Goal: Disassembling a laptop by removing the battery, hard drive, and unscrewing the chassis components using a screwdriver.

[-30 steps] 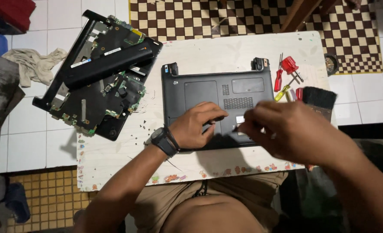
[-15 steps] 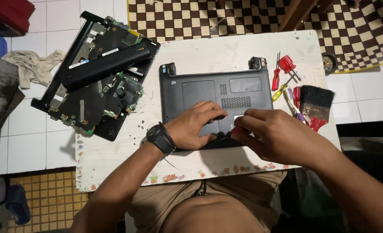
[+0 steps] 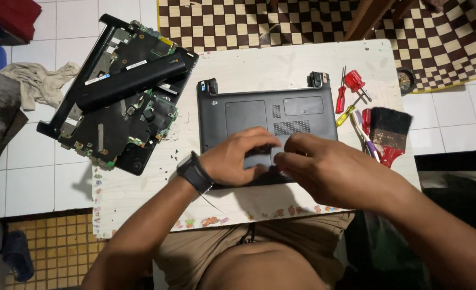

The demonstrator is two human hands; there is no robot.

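Both hands press the black plastic laptop base [image 3: 259, 123] flat on the white surface [image 3: 259, 64]: left hand [image 3: 238, 158] and right hand [image 3: 324, 169] with fingers curled, grip contents unclear

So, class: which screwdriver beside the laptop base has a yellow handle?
The small screwdriver lying just left of the brush; the others have red handles.

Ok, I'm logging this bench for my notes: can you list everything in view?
laptop base: 1, black, table centre, under both hands
opened laptop chassis: 1, black with bare circuit board, table's left edge
long bar: 1, black, lying on the chassis
screwdrivers: several, red and yellow handles, right of base
brush: 1, black bristles, red handle, right
table: 1, whitish
cloth: 1, beige, floor left
watch: 1, black, left wrist
left hand: on base
right hand: on base
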